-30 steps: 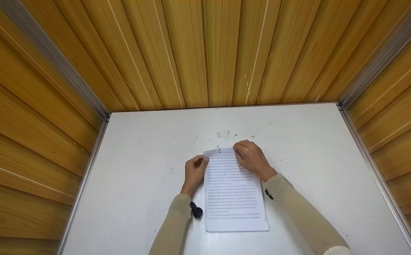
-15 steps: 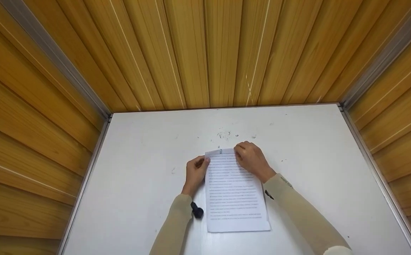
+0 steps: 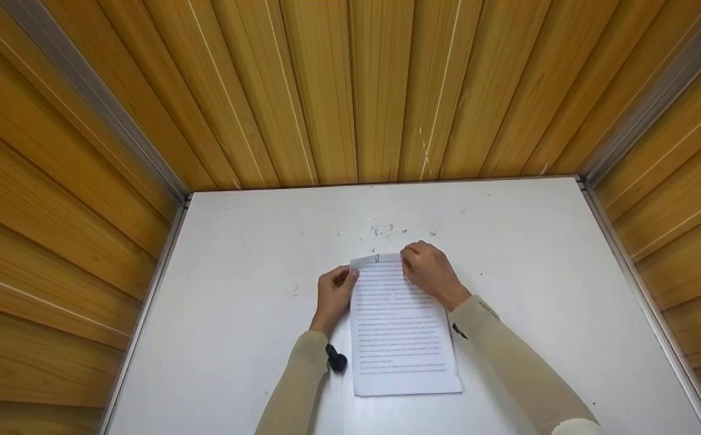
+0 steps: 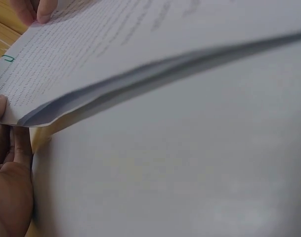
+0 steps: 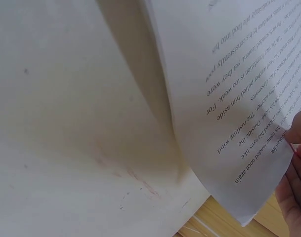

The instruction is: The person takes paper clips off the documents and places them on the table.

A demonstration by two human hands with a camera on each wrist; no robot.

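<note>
A thin stack of printed papers (image 3: 399,338) lies lengthwise before me. A green paper clip (image 4: 8,58) sits on its top edge, between my hands. My left hand (image 3: 333,297) pinches the top left corner, thumb on the printed face and fingers beneath, as the left wrist view shows. My right hand (image 3: 432,272) pinches the top edge near the right corner. In the right wrist view a thin red wire-like piece (image 5: 295,150) shows between the right thumb and fingers at the paper's edge; the rest of it is hidden. The side edges of the sheets bow up and part slightly.
The white table (image 3: 254,254) carries small dark marks (image 3: 382,229) beyond the papers. Wood-patterned panels (image 3: 374,90) rise behind it and at both sides, with metal posts at the corners. A black wrist device (image 3: 336,359) hangs at the left sleeve.
Over the last second both hands keep their hold at the papers' top. The papers and hands shift very slightly in view, along with the table and walls.
</note>
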